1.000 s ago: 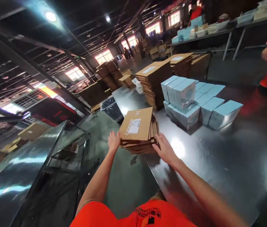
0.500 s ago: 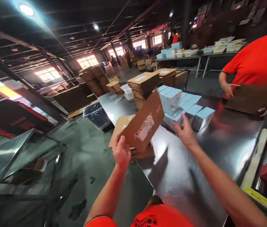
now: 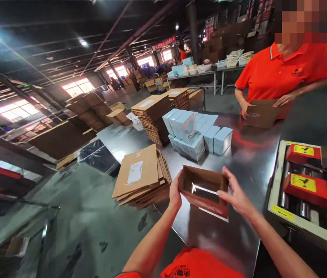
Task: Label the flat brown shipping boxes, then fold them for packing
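Observation:
A cardboard box [image 3: 206, 206], unfolded into a rectangular sleeve, is held between my two hands above the metal table [image 3: 233, 185]. Through its open top and bottom the shiny tabletop shows. My left hand [image 3: 176, 193] grips the box's left end. At the right end, my right hand [image 3: 234, 193] has its thumb on the near wall edge and its fingers along the outside. A stack of flat cardboard boxes [image 3: 149, 170] with a white label on top lies left of my left hand. Beyond the held box stand several light blue boxes [image 3: 185, 127], some piled on others.
Taller stacks of folded cardboard [image 3: 149, 106] stand at the table's far side. A roller machine [image 3: 305, 189] with red guards borders the right edge. Across the table, a co-worker in an orange shirt [image 3: 285, 73] holds a cardboard box [image 3: 260, 114]. A black wrapped bundle [image 3: 96, 156] sits on the floor.
The flat cardboard in my left hand is now opened into a box sleeve and lowered over the table. My right hand has come onto its right end. The view has turned rightward.

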